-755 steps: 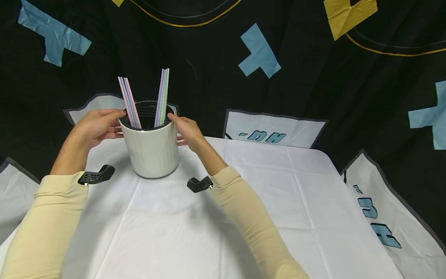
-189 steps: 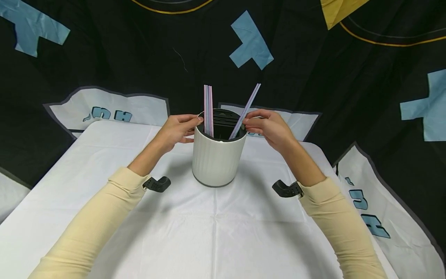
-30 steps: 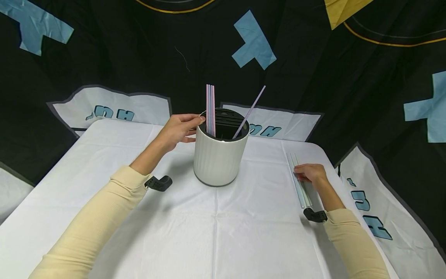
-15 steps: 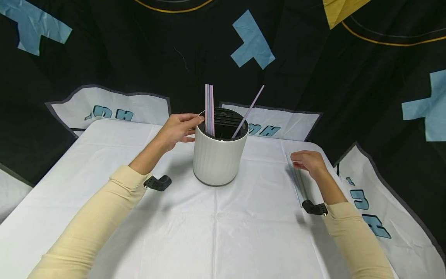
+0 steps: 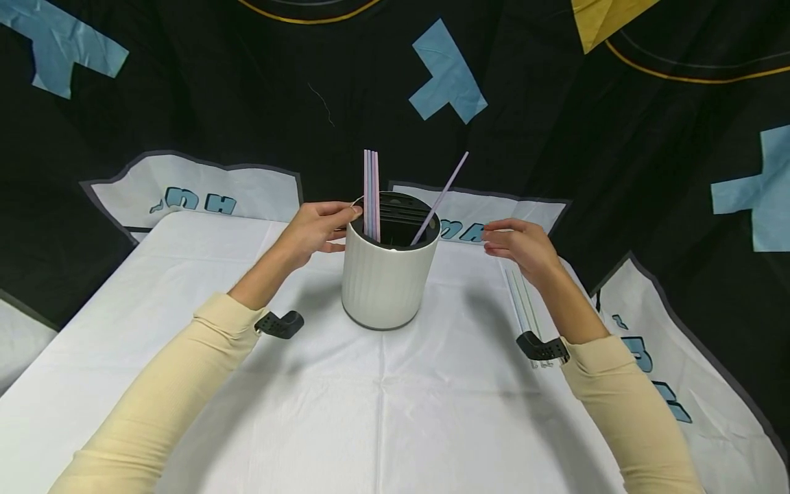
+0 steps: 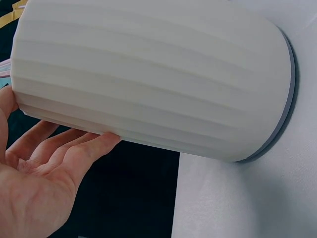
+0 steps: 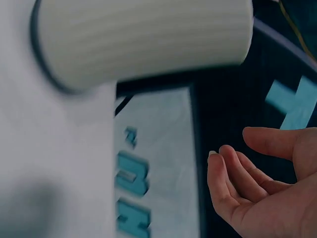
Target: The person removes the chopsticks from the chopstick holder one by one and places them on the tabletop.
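Raised from the pale straws [image 5: 518,309] on the counter [image 5: 308,412], the right hand [image 5: 521,250] now hangs near the white container [image 5: 385,288] — thumb apart, fingers loosely bent. The left hand [image 5: 311,230] pinches the container's rim, fingertips touching its outer wall. Upright on the counter, the container holds a bundle of pink and blue straws [image 5: 371,192] — plus one purple straw [image 5: 441,197] leaning right.

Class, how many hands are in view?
2: the left hand touches the white pot near its rim; the right hand is in the air to the pot's right. No others show.
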